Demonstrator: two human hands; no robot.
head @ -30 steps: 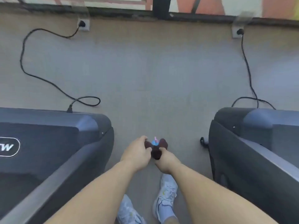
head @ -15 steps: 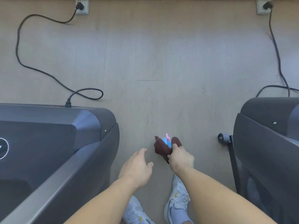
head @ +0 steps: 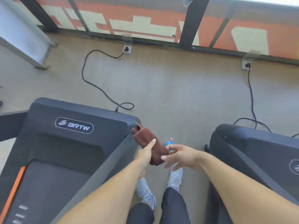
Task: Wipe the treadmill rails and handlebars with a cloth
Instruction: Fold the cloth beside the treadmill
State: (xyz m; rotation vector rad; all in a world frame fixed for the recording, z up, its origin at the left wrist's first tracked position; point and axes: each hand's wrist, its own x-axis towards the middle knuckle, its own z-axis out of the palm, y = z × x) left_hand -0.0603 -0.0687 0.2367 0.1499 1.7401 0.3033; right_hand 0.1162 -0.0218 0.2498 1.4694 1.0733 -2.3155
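Note:
My left hand [head: 145, 153] grips a rolled dark brown cloth [head: 144, 136], thumb on top. The cloth's far end touches the front right corner of the left treadmill [head: 74, 143], just above its grey side rail [head: 111, 160]. My right hand [head: 182, 156] is just right of the cloth with its lower fingers spread. Its thumb and forefinger pinch a small blue and pink item [head: 169, 143], mostly hidden behind the hand. No handlebars are in view.
A second treadmill [head: 252, 152] stands at the right, and I stand in the floor gap between the two. Black power cords [head: 90, 84] [head: 251, 97] run across the floor to wall sockets. A grey panel [head: 21, 38] leans at the far left.
The cloth has passed from my right hand to my left, which carried it up and left to the treadmill's corner. My right hand keeps the blue and pink item. The view tilted up.

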